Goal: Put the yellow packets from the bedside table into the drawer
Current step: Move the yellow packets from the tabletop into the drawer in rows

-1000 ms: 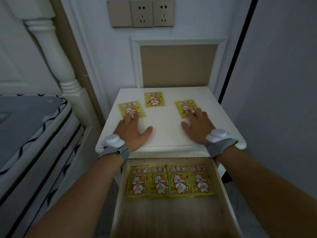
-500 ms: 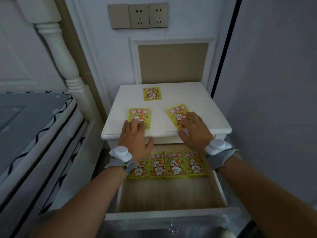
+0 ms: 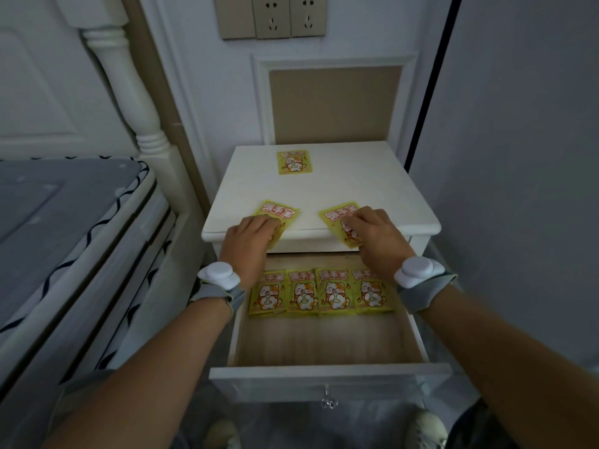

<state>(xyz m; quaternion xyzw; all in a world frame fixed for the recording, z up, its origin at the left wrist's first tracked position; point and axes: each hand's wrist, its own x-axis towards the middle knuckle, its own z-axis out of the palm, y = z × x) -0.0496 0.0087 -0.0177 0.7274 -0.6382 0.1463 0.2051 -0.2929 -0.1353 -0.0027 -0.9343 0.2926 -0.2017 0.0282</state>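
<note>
hands [image 3: 311, 241] hide two packets' [image 3: 279, 212] near ends.

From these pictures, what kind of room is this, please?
Most likely a bedroom: a bed with a turned white post stands beside a white bedside table, under wall sockets.

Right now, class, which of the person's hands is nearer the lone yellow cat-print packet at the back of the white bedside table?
Neither clearly: the lone yellow cat-print packet lies far beyond both. Left hand sits below-left, right hand below-right, each on its own front-edge packet.
</note>
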